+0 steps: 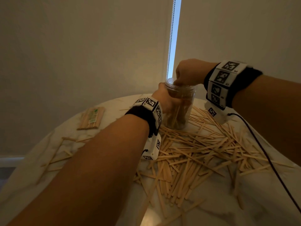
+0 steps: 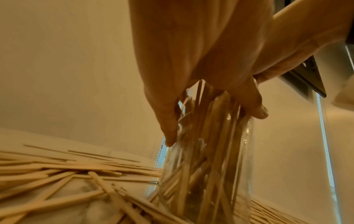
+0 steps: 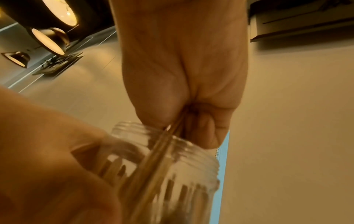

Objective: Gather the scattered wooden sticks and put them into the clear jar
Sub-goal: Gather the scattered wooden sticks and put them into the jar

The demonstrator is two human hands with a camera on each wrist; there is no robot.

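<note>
A clear jar [image 1: 184, 101] with several wooden sticks inside stands upright at the back of the round table. My left hand [image 1: 164, 98] grips its side, thumb and fingers wrapped round the wall of the jar [image 2: 206, 174]. My right hand [image 1: 187, 74] is over the jar's mouth, fingers curled round a small bundle of sticks [image 3: 162, 153] whose lower ends reach down past the threaded rim of the jar [image 3: 191, 153]. A big pile of scattered wooden sticks [image 1: 195, 149] lies on the table in front of and to the right of the jar.
A wrapped pack of sticks [image 1: 92, 118] lies at the table's left back. A few loose sticks [image 1: 55, 159] are spread along the left edge. A black cable [image 1: 267, 155] runs from my right wrist across the table. A blind and bead chain [image 1: 171, 38] hang behind.
</note>
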